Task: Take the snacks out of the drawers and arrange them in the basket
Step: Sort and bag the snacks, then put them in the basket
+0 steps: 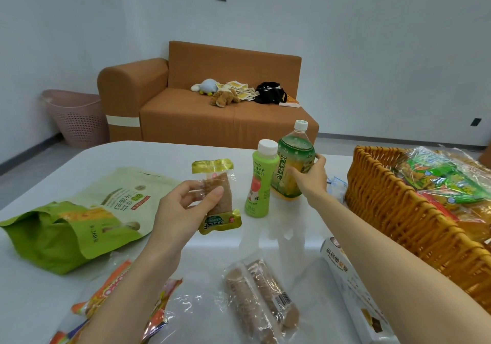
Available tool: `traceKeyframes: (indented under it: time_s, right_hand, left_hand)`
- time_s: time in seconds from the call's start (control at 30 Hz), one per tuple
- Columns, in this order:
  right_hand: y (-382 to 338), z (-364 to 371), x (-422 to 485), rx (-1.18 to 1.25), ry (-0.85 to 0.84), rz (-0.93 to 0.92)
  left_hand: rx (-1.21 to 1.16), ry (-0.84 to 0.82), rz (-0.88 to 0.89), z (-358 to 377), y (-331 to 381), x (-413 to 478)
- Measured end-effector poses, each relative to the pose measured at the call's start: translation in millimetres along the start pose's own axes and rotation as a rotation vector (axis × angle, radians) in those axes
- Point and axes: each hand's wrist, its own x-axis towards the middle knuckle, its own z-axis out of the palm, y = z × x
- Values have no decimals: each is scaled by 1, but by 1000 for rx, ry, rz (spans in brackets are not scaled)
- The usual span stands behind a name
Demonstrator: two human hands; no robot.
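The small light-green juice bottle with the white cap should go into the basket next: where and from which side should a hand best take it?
Probably round its straight middle body, coming from the near-left side. The juice bottle stands upright, and the tea bottle, held by the right hand, stands close on its right, so that side is blocked.

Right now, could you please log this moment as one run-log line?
left hand: holds wrapped snack bar | right hand: grips green tea bottle | basket: partly filled
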Motion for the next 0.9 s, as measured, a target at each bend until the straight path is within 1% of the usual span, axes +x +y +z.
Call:
traceKeyframes:
  time_s: [0.23,0.43,0.5,0.57,0.63,0.7,0.77,0.83,0.9]
  right_hand:
    - [-3,9,-4,7,-68,-29]
    - [-3,7,-14,35,-275,-3]
    - [2,1,-13,-83,-260,-38]
    - [11,-9,-6,-300,-187,-78]
    - [25,-21,5,-538,-170,-83]
    - [40,-30,16,-785,-252,-36]
    - [53,-34,25,-977,-359,41]
    - [58,-34,29,-1057,-456,116]
    - [57,-33,30,-1067,-513,146]
  left_hand:
    - [5,-12,-2,5,0,-2]
    - [25,-40,-14,11,-1,-6]
    - [26,-41,-18,11,-2,-6]
    - [27,-41,-20,12,-3,-6]
    - [26,-38,-18,11,-4,-6]
    - [28,-36,-17,11,-5,-4]
    - [27,-28,-20,10,-6,-2]
    - [23,-20,-22,10,-6,0]
    - [23,-17,-21,12,-7,3]
